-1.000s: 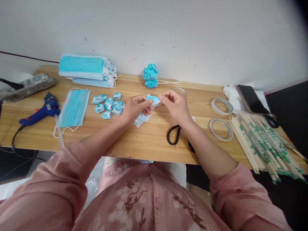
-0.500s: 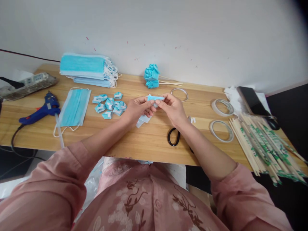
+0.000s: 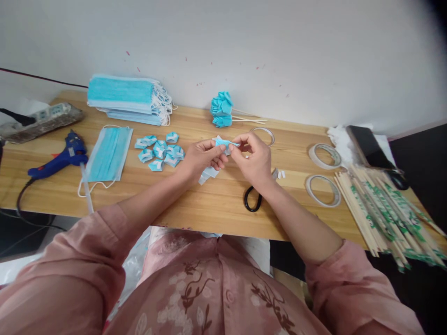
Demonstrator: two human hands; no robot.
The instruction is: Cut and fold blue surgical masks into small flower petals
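A small folded piece of blue and white mask fabric (image 3: 222,141) is pinched between both hands above the middle of the table. My left hand (image 3: 202,158) grips its left side, thumb on top. At its right end, the thumb and forefinger of my right hand (image 3: 254,156) are closed on the fabric. White cut pieces (image 3: 208,174) lie on the table below my left hand. Several folded blue petals (image 3: 159,150) with white strips are grouped left of my hands. Black-handled scissors (image 3: 252,199) lie partly hidden under my right forearm.
Left are a stack of masks (image 3: 120,93), a single mask (image 3: 109,153), a blue glue gun (image 3: 66,156) and a power strip (image 3: 45,120). Blue fabric flowers (image 3: 221,108) on sticks lie at the back. Right are tape rolls (image 3: 324,156), wrapped chopsticks (image 3: 384,211) and a phone (image 3: 366,142).
Both hands have kept hold of the fabric while its right side was folded over. My right fingers shifted along the edge and now pinch its right end.
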